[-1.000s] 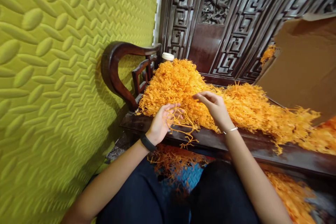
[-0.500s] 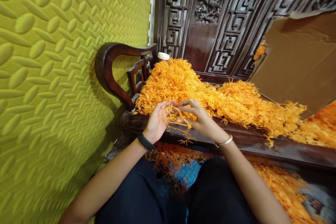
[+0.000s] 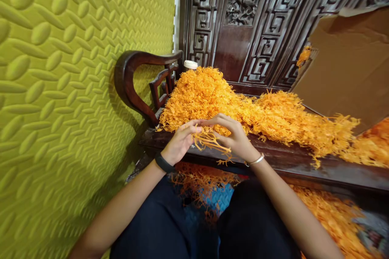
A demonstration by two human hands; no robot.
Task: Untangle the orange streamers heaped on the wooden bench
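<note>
A big heap of orange stringy strands (image 3: pixel 243 107) lies along the seat of a dark carved wooden bench (image 3: pixel 304 162). In front of the heap my left hand (image 3: pixel 179 143) and my right hand (image 3: pixel 235 137) meet, fingers curled. Between them they hold a small bunch of orange strands (image 3: pixel 209 139), whose ends hang down over the bench's front edge. A black band is on my left wrist and a thin bangle on my right.
A yellow-green embossed wall (image 3: pixel 60 101) fills the left. The bench's curved armrest (image 3: pixel 136 81) and a white-lidded jar (image 3: pixel 190 64) stand behind the heap. A cardboard sheet (image 3: pixel 349 64) leans at the right. More orange strands (image 3: pixel 328 218) lie on the floor by my knees.
My right hand came back from the heap to my left hand, and both now close around the small bunch.
</note>
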